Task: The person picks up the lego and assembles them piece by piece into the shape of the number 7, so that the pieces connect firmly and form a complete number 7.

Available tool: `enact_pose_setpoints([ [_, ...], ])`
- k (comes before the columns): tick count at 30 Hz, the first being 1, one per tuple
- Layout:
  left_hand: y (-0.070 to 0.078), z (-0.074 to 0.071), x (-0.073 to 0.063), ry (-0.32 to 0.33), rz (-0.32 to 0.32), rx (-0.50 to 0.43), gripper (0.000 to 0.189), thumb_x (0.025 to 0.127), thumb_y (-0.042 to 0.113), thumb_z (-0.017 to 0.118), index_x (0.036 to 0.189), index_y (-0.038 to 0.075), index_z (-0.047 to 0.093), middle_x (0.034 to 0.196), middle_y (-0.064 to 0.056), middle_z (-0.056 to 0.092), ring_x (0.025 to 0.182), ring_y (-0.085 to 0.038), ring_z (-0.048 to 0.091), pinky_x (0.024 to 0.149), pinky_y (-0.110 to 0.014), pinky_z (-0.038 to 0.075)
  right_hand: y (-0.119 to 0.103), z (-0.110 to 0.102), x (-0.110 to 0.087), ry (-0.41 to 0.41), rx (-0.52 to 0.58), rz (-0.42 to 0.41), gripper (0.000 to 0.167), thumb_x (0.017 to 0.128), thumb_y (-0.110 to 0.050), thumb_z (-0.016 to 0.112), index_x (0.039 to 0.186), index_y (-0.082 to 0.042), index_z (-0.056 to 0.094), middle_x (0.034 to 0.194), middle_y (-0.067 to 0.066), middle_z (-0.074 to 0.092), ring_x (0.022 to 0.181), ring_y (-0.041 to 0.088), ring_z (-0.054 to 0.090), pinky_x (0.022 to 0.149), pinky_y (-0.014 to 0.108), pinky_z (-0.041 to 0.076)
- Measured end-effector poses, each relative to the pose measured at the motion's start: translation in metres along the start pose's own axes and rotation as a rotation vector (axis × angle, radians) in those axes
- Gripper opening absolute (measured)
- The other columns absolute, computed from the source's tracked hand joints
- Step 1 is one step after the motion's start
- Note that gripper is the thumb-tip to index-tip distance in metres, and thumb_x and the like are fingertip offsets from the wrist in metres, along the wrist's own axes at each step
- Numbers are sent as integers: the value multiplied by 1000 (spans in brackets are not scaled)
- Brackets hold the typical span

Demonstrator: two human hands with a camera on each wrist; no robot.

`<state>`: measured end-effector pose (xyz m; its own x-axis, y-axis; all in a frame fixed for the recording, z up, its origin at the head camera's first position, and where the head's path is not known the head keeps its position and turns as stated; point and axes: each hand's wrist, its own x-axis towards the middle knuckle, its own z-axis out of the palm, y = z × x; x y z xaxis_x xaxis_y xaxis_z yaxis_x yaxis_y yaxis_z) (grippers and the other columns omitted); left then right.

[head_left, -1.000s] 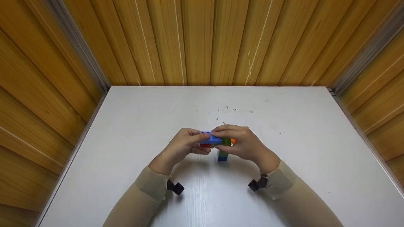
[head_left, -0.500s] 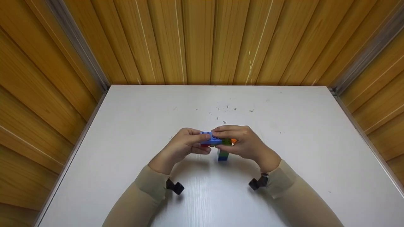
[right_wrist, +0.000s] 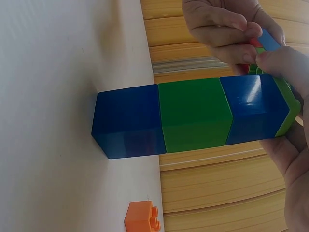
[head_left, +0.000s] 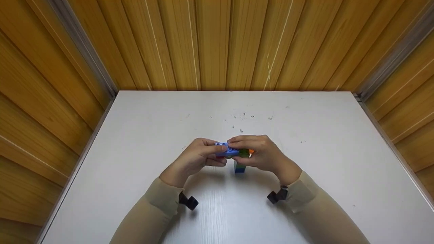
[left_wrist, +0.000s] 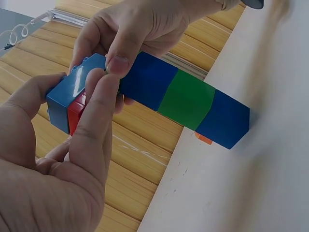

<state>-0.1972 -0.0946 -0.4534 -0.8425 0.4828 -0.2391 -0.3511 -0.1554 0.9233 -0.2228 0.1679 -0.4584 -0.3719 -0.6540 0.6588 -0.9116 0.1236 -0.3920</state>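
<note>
In the head view my left hand (head_left: pixel 195 156) pinches a light blue toy building brick (head_left: pixel 234 151), thumb on top and fingers below. A red brick (left_wrist: pixel 76 111) sits against its underside. My right hand (head_left: pixel 261 152) grips the top of an upright brick tower, at a lime green brick (right_wrist: pixel 288 104), with its fingertips also at the light blue brick. Below the lime brick the tower has an upper blue brick (right_wrist: pixel 256 108), a green brick (right_wrist: pixel 195 116) and a lower blue brick (right_wrist: pixel 128 121) standing on the table. Fingers hide where the light blue brick meets the tower.
A loose orange brick (right_wrist: pixel 139 216) lies on the white table (head_left: pixel 152 118) behind the tower, mostly hidden by my right hand in the head view. Small dark marks dot the tabletop. Wood-patterned panels (head_left: pixel 213 44) stand at the back and both sides.
</note>
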Motion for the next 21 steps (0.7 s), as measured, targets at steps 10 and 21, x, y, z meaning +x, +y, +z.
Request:
enact_pose_setpoints([
  [10, 0, 2, -1, 22, 28, 18, 26, 104, 12, 77, 118, -10, 79, 87, -5, 84, 77, -13, 83, 81, -32, 72, 4, 3, 0, 36, 8, -44, 51, 76, 15, 95, 123, -1, 85, 119, 18, 87, 105, 36, 87, 95, 24, 67],
  [21, -2, 4, 1, 69, 57, 65, 31, 104, 14, 78, 125, -9, 77, 92, -5, 84, 77, -13, 82, 82, -34, 72, 2, 1, 0, 22, -26, -19, 50, 78, 12, 96, 125, -1, 85, 121, 17, 87, 106, 34, 87, 93, 26, 68],
])
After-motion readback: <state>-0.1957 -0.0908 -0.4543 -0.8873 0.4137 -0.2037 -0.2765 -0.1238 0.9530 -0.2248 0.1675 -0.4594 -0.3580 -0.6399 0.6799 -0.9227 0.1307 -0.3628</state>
